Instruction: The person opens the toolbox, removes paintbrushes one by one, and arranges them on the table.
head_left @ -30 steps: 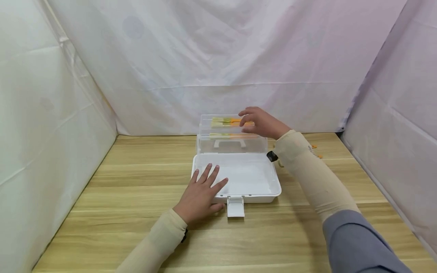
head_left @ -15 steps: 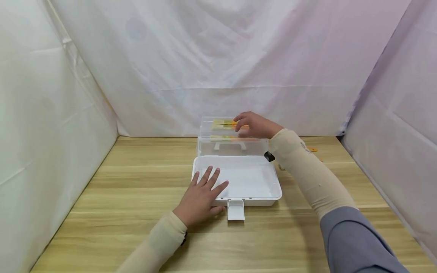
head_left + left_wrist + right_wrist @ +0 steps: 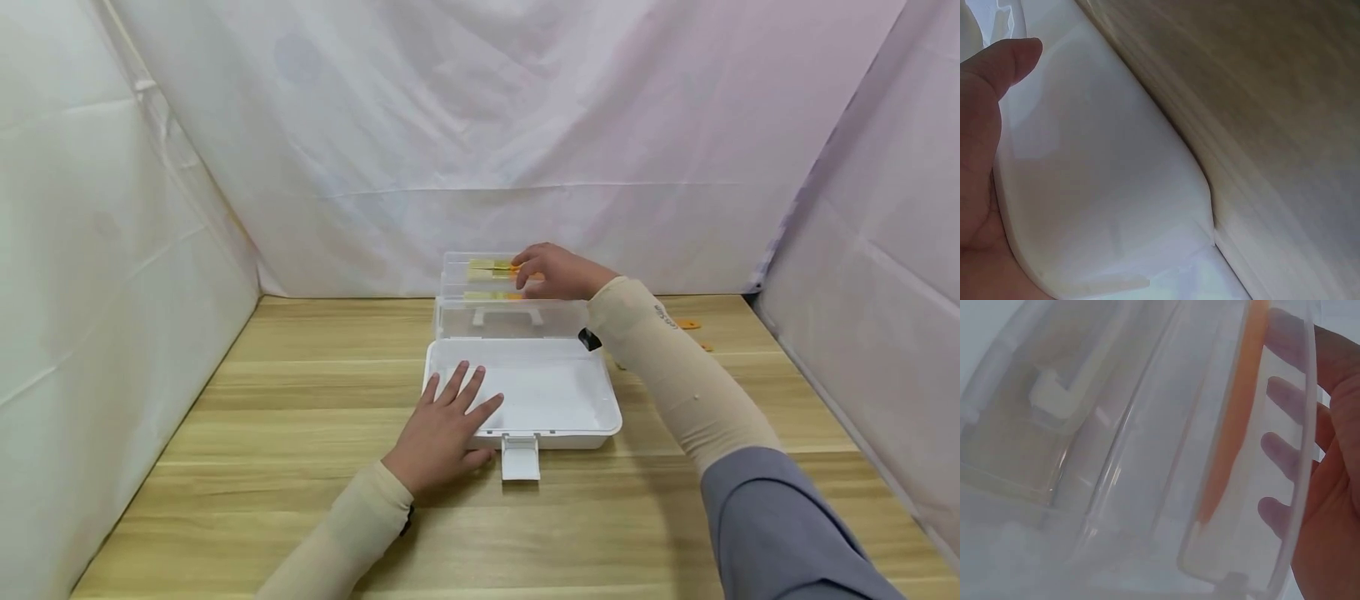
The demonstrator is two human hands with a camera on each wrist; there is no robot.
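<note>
A white plastic box (image 3: 540,392) lies opened out on the wooden table, its clear compartmented lid (image 3: 453,283) folded back. Orange-handled paintbrushes (image 3: 480,273) with pale bristles lie in the lid's compartments. My left hand (image 3: 442,437) rests with spread fingers on the box's front left corner, its thumb beside the front wall. Over the lid is my right hand (image 3: 562,272), fingers loosely bent at the brush handles. Through the clear plastic in the right wrist view, spaced fingertips (image 3: 1282,456) show beside an orange handle (image 3: 1238,419); no grip on it shows there.
A white latch (image 3: 521,458) hangs off the front of the box. Behind my right forearm, orange handle ends (image 3: 687,324) stick out on the table (image 3: 300,442). White cloth (image 3: 360,167) hangs at the back and both sides.
My right hand has moved slightly left and down over the lid, closer to the brushes. More of the orange handles on the table shows now. The left hand stays where it was.
</note>
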